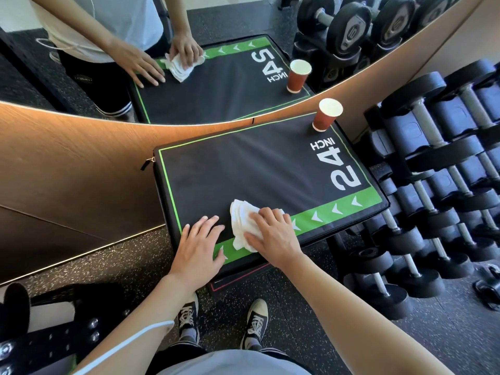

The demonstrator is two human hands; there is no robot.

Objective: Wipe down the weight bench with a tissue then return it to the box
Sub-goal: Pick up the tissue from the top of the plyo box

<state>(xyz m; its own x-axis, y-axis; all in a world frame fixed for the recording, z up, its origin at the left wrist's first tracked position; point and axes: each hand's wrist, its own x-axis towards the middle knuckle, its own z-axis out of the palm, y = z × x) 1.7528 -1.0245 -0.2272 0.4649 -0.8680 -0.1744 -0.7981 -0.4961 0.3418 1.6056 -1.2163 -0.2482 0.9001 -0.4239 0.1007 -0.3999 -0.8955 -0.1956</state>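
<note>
The padded black box (243,163) with a green border and "24 INCH" print stands in front of me against the mirror wall. A crumpled white tissue (242,220) lies on its near edge, partly over the green stripe. My right hand (273,232) presses down on the tissue, its fingers spread over it. My left hand (198,246) rests flat on the box top just left of the tissue, fingers apart, holding nothing. No tissue box is in view.
A red-brown paper cup (326,115) stands at the box's far right corner. A rack of black dumbbells (433,201) fills the right side. A mirror (189,58) above the wooden wall reflects the scene. Black gym equipment (40,328) sits at lower left.
</note>
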